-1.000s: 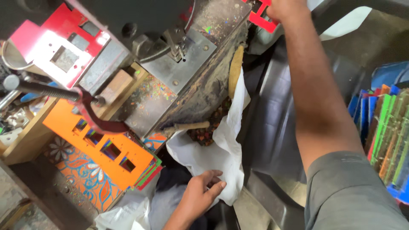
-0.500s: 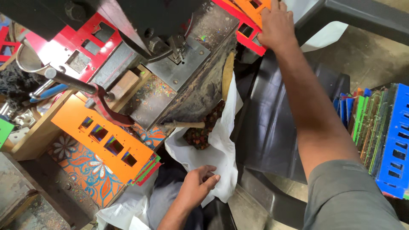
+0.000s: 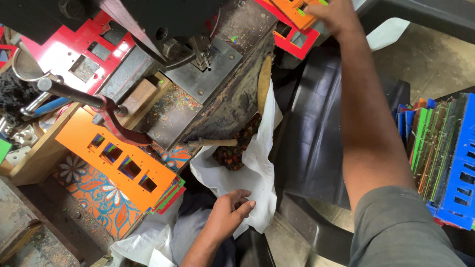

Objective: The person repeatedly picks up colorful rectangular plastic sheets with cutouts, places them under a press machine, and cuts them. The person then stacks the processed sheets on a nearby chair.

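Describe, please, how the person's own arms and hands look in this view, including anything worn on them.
Both hands are bare, with no gloves, rings or watch visible. The right arm is bare from wrist to above the elbow, where a short grey fabric sleeve begins. The left hand and its forearm are also bare; that arm leaves the picture at the bottom edge before any sleeve shows. The right hand is partly cut off by the top edge.

Press body (image 3: 217,94) between both hands
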Action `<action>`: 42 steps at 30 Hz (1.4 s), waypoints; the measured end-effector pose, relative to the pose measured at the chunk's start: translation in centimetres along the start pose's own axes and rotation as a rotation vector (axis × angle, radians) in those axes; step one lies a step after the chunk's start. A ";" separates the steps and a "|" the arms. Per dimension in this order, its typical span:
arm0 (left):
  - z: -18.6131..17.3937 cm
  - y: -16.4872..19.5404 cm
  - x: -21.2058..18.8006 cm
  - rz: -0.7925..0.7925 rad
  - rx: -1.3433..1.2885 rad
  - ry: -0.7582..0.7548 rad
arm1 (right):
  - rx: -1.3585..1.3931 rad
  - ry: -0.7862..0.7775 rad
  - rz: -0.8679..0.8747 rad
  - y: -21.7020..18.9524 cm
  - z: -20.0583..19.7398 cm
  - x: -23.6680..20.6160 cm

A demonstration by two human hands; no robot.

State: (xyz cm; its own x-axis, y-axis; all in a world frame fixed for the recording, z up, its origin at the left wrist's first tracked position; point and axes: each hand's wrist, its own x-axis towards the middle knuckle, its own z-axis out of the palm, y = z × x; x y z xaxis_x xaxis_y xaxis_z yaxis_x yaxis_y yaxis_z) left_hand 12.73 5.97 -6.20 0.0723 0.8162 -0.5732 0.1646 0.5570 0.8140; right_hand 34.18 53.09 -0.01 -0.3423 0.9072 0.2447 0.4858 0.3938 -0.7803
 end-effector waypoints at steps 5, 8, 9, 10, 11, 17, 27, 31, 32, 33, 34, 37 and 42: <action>0.1 0.4 0.0 0.011 -0.012 -0.010 | 0.524 0.363 0.429 0.0 2.8 1.0; -0.1 0.7 0.0 0.004 0.014 0.001 | 0.844 0.545 0.607 -0.5 4.2 1.6; -0.2 0.7 -0.1 -0.001 0.033 0.003 | 0.948 0.599 0.668 -0.7 4.6 1.6; -0.3 0.7 -0.1 -0.006 0.054 0.002 | 1.014 0.529 0.693 -0.9 4.9 1.5; -0.3 0.7 -0.1 -0.005 0.041 0.004 | 1.076 0.458 0.715 -1.0 5.2 1.4; -0.1 0.4 0.2 0.026 -0.014 0.000 | 1.414 0.285 0.656 -1.3 6.4 1.0; 0.0 -0.9 0.7 0.054 -0.022 0.003 | 1.176 0.108 0.799 -4.2 7.6 -2.8; 0.0 -1.4 1.1 0.091 -0.006 0.013 | 1.255 0.298 0.697 -6.1 8.5 -4.6; 0.0 -1.4 1.2 0.099 -0.011 0.014 | 1.184 0.386 0.626 -6.5 8.9 -4.9; -0.1 -1.5 1.2 0.103 -0.018 0.017 | 1.111 0.470 0.561 -6.9 9.2 -5.0; 0.0 -1.7 1.1 0.095 -0.032 0.017 | 1.155 0.520 0.512 -7.1 9.6 -5.2; -0.2 -1.9 1.1 0.108 0.007 0.031 | 1.255 0.635 0.424 -7.6 10.3 -5.3; -0.4 -2.2 1.4 0.114 -0.020 0.021 | 0.946 0.673 0.646 -7.5 8.9 -5.5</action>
State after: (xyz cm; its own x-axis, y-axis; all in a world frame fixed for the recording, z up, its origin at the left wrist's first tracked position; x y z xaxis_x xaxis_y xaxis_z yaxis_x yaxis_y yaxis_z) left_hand 12.11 5.95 -8.78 0.0691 0.8775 -0.4745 0.1372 0.4627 0.8758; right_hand 25.29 43.80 -0.67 0.3324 0.8949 -0.2976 -0.4274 -0.1384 -0.8934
